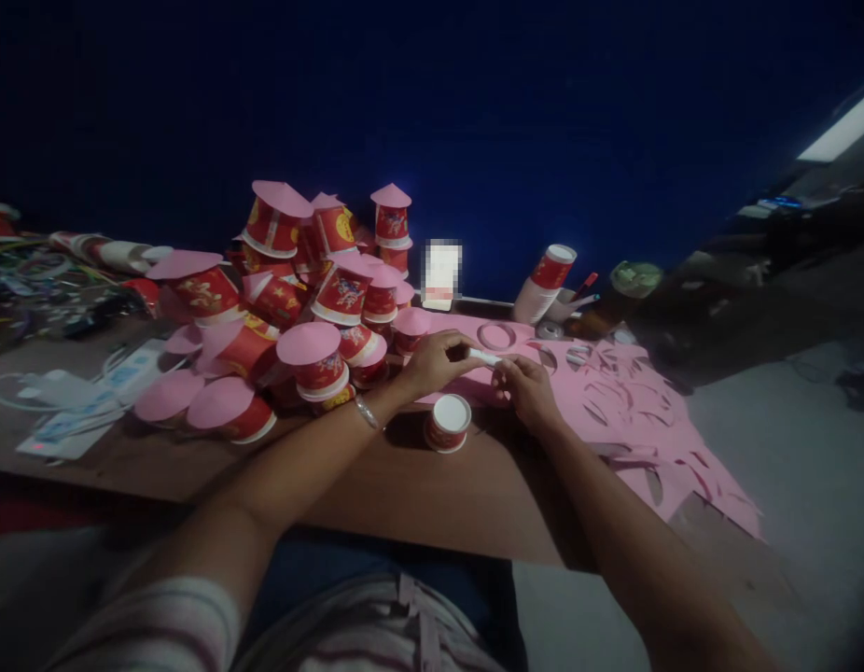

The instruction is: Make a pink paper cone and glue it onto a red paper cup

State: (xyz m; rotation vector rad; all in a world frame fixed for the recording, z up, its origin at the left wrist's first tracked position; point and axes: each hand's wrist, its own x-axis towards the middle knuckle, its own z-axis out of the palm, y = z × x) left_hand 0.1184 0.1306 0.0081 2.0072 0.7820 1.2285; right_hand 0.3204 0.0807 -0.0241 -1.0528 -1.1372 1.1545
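Above the pink paper, both my hands meet at a small white tube [483, 357], whose exact kind I cannot make out. The fingertips of my left hand [436, 362] pinch its left end. My right hand [531, 390] has its fingers closed at the other end. Just below the hands, a red paper cup [449, 425] stands on the table with its white round face up. To the left is a heap of red paper cups with pink cone tops, among them a near one [313, 359] beside my left wrist.
Cut-out pink sheets [614, 392] cover the table's right side. A stack of paper cups [546, 280] leans at the back, near pens and a jar [634, 278]. A lit phone [440, 275] stands behind my hands. A power strip [100, 401] with cables lies left.
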